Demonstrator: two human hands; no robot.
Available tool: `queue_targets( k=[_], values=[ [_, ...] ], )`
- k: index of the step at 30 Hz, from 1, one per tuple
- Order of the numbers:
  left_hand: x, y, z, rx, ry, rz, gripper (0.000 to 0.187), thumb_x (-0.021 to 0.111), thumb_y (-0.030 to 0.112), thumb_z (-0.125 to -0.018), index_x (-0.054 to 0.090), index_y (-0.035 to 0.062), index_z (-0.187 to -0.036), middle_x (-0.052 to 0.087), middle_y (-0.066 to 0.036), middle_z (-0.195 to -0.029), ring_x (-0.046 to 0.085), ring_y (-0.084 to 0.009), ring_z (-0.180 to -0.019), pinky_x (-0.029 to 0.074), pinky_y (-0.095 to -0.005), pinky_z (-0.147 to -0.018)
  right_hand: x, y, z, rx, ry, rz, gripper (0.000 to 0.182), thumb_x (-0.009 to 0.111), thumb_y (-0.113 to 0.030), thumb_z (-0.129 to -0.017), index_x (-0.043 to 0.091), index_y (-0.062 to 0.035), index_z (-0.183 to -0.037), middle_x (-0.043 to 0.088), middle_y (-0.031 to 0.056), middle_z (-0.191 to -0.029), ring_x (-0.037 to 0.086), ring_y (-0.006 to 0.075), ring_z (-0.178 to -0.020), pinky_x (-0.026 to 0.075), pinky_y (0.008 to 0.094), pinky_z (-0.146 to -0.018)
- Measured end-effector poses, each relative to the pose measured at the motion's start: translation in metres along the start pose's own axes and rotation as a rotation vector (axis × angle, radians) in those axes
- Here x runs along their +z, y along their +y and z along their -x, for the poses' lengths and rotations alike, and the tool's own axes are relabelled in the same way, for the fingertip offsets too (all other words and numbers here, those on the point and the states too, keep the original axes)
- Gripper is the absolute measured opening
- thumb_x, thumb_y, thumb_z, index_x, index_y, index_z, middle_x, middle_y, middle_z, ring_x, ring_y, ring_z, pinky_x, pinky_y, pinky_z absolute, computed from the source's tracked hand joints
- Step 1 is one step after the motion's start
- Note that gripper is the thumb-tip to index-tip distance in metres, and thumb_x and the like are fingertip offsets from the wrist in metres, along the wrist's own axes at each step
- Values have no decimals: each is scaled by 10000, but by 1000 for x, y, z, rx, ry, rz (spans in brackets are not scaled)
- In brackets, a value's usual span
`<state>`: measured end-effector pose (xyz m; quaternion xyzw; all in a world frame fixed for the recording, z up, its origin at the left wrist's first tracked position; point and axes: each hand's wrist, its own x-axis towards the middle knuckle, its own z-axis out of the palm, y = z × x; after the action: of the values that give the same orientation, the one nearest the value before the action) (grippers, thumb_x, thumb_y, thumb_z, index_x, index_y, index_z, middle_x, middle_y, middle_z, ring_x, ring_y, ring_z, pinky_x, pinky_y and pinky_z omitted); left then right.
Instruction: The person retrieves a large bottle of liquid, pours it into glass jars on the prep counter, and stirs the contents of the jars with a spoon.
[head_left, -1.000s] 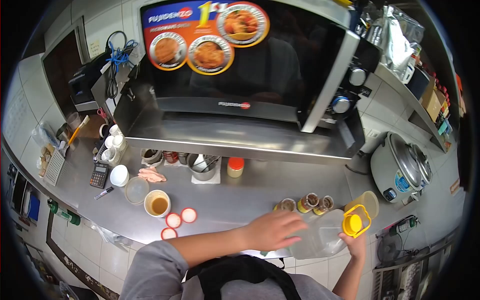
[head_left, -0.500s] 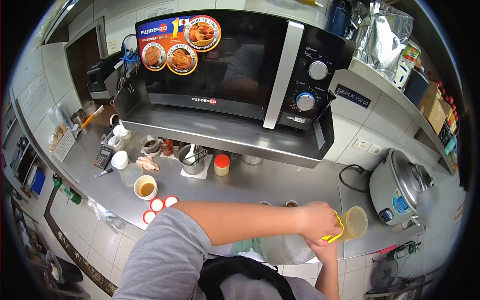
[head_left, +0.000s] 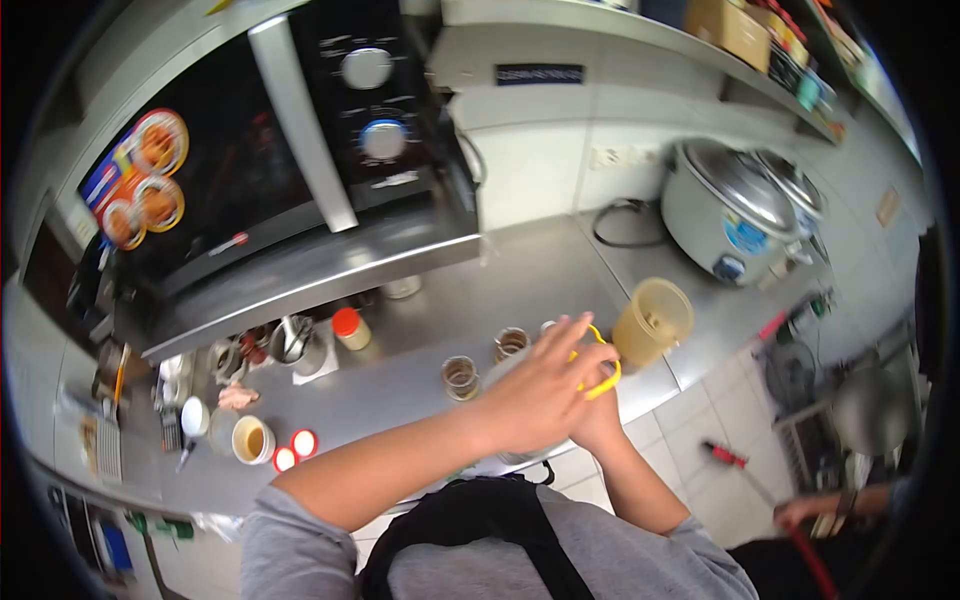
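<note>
My left hand (head_left: 545, 385) reaches across from the left, fingers stretched out and apart over a yellow loop-shaped handle (head_left: 603, 382). My right hand (head_left: 598, 422) is just below it, closed at the lower end of that handle; its fingers are largely hidden. What the handle belongs to is not clear. Partly covered by my left arm is a large translucent container (head_left: 497, 374). Beyond my hands stands a tall yellowish clear pitcher (head_left: 652, 325). Two small glass jars with dark contents, one nearer (head_left: 461, 378) and one farther (head_left: 512, 343), are left of my hands.
A microwave (head_left: 250, 140) sits on a shelf above the steel counter (head_left: 520, 270). Rice cookers (head_left: 725, 205) stand at the back right. A tub of brown sauce (head_left: 254, 440), red-rimmed lids (head_left: 303, 443) and a red-capped jar (head_left: 350, 328) are at left. Another person's hand (head_left: 795, 512) grips a red pole.
The view has swung right and tilted. My left fingers have gone from curled at the yellow handle to spread over it. Another person's hand has come into view at lower right.
</note>
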<state>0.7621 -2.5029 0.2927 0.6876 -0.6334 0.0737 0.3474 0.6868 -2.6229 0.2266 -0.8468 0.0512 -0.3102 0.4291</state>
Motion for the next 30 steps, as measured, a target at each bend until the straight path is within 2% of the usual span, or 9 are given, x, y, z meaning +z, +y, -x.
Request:
queue_targets(
  k=[5, 7, 8, 10, 13, 16, 20, 27, 30],
  values=[
    [-42, 8, -6, -20, -415, 74, 369, 607, 52, -869, 534, 47, -1231, 469, -208, -1285, 510, -409, -1152, 432, -477, -997, -3, 0, 11, 95, -85, 94, 686, 807, -224, -652, 532, -60, -1258, 656, 145, -1080, 619, 393, -966, 505, 448, -828],
    [-49, 18, -14, -151, -340, -107, 362, 593, 2, -861, 539, 49, -1216, 501, -182, -1213, 541, -386, -1054, 458, -458, -910, -4, -8, 18, 131, -65, 38, 757, 838, -235, -585, 530, -68, -1257, 659, 146, -1066, 621, 380, -950, 498, 455, -841],
    [-54, 19, -15, -157, -360, -89, 362, 593, 2, -861, 539, 49, -1216, 501, -182, -1213, 541, -386, -1054, 458, -458, -910, -6, -17, 23, -70, 58, 65, 723, 839, -226, -601, 540, -67, -1240, 666, 131, -1049, 636, 352, -934, 500, 450, -842],
    [-68, 13, -9, -106, -15, -51, 326, 643, 112, -870, 557, 51, -1178, 541, -160, -1096, 556, -369, -957, 454, -455, -844, -24, -12, 37, -15, 101, 86, 698, 838, -205, -617, 543, -62, -1233, 673, 124, -1044, 651, 322, -940, 507, 425, -852],
    [-74, -16, 40, -164, -4, -45, 364, 691, 291, -872, 583, 71, -1140, 573, -153, -984, 567, -355, -912, 475, -440, -787, -69, -12, 41, 176, 296, -116, 622, 834, -141, -662, 555, -44, -1210, 688, 107, -1060, 679, 228, -976, 516, 340, -882],
    [-13, -68, 143, -461, -157, -53, 428, 727, 383, -833, 609, 82, -1114, 579, -132, -959, 570, -362, -904, 478, -424, -796, -88, -27, 35, 138, 387, -53, 607, 832, -119, -673, 556, -35, -1207, 691, 108, -1072, 675, 185, -1007, 511, 305, -897],
    [57, -110, 241, -627, -225, -239, 434, 733, 398, -814, 638, 98, -1113, 595, -109, -1001, 573, -327, -974, 467, -409, -835, -82, -31, 39, 119, 209, 93, 604, 828, -91, -676, 552, -25, -1209, 691, 90, -1066, 672, 169, -1008, 513, 298, -893],
    [74, -98, 231, -487, -104, -462, 391, 738, 341, -790, 657, 135, -1112, 625, -61, -1042, 570, -235, -1012, 398, -409, -901, -102, -3, 25, 131, 312, 187, 582, 823, -110, -690, 554, -24, -1199, 691, 99, -1049, 679, 175, -984, 517, 307, -884],
    [80, -105, 230, -534, -289, -371, 337, 731, 251, -769, 672, 158, -1087, 634, -16, -1007, 568, -214, -969, 395, -385, -833, -96, -3, 28, 186, 247, 142, 569, 820, -134, -699, 557, -27, -1192, 693, 102, -1054, 674, 188, -1030, 511, 322, -908]
  ],
)
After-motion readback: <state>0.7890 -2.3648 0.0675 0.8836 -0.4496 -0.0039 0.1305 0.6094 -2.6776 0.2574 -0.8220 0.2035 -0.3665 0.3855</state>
